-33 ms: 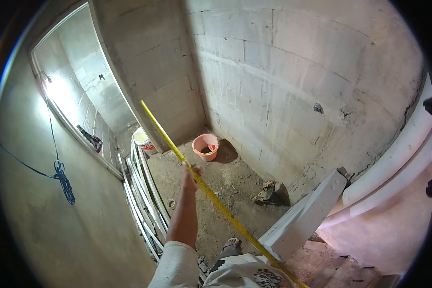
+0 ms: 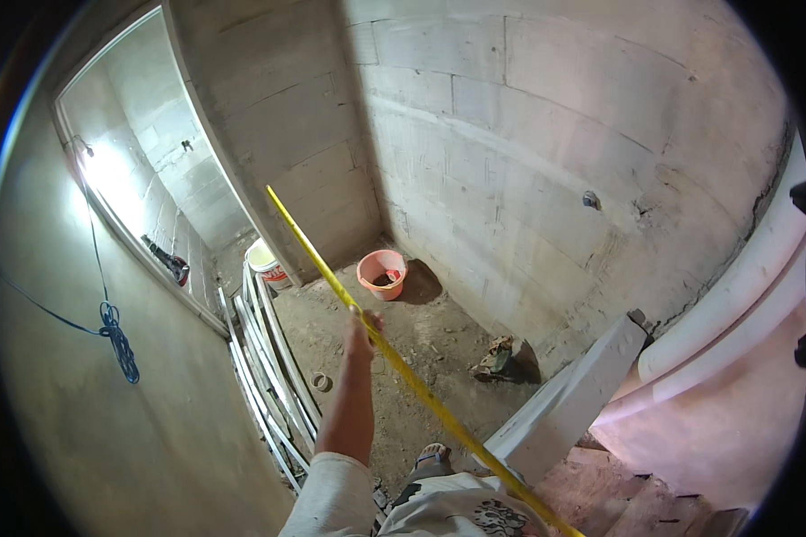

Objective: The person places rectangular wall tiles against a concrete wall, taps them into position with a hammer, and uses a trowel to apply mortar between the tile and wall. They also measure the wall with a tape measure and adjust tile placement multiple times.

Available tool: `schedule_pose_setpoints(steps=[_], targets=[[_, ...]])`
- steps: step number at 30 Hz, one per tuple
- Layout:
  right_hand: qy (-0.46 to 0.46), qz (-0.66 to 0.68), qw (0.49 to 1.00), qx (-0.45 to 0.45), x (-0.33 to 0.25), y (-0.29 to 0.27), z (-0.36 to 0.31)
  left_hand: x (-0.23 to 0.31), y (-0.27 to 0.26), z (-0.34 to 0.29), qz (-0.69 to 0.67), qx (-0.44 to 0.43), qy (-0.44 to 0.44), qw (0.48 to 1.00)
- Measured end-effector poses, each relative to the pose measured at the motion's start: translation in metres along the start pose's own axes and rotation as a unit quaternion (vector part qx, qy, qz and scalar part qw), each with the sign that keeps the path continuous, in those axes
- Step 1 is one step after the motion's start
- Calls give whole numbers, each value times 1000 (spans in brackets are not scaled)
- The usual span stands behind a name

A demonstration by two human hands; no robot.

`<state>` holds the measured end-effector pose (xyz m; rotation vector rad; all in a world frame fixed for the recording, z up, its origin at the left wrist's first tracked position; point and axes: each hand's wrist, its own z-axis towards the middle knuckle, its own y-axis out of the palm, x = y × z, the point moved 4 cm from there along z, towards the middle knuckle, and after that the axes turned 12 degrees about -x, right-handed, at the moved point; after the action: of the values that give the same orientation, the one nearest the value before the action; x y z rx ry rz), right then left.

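Note:
A long yellow tape measure blade [image 2: 425, 398] runs diagonally from the lower right edge up to a tip near the door frame. My left hand [image 2: 364, 328], arm stretched forward, is closed around the blade partway along. Beyond the tip rises the grey block wall [image 2: 278, 116]. The tape's lower end passes my shirt and leaves the picture, so its case is hidden. My right hand does not show.
A pink bucket [image 2: 365, 270] stands in the far corner, a white tub [image 2: 264, 259] by the doorway. Long white strips [image 2: 258, 345] lie along the left wall. A pale block beam [image 2: 564, 398], a crumpled bag [image 2: 495, 356] and thick white pipes [image 2: 721, 336] are at right. Blue cable [image 2: 116, 340] hangs left.
My left hand has shifted very slightly right and down with the tape blade. The blade's tip has moved a little to the right.

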<state>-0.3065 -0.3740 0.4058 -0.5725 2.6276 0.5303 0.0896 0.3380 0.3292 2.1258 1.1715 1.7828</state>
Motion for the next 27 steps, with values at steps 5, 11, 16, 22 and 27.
schedule_pose_setpoints(steps=[5, 11, 16, 22, 27], targets=[[-64, -172, 980, 71, -73, 14, 82, -71, 49, -59, -52, 21, -56, 997], [-210, -329, 912, 124, -187, 66, 125, -77, 56, -54, 33, -13, -49, 998], [-203, -337, 911, 121, -211, 75, 159, -97, 21, -5, 18, -76, -1, 997], [-161, -345, 914, 141, -210, 68, 159, -99, 15, 16, 55, -21, -12, 998], [-117, -312, 933, 134, -217, 78, 158, -81, 21, 23, 84, 39, -77, 993]])
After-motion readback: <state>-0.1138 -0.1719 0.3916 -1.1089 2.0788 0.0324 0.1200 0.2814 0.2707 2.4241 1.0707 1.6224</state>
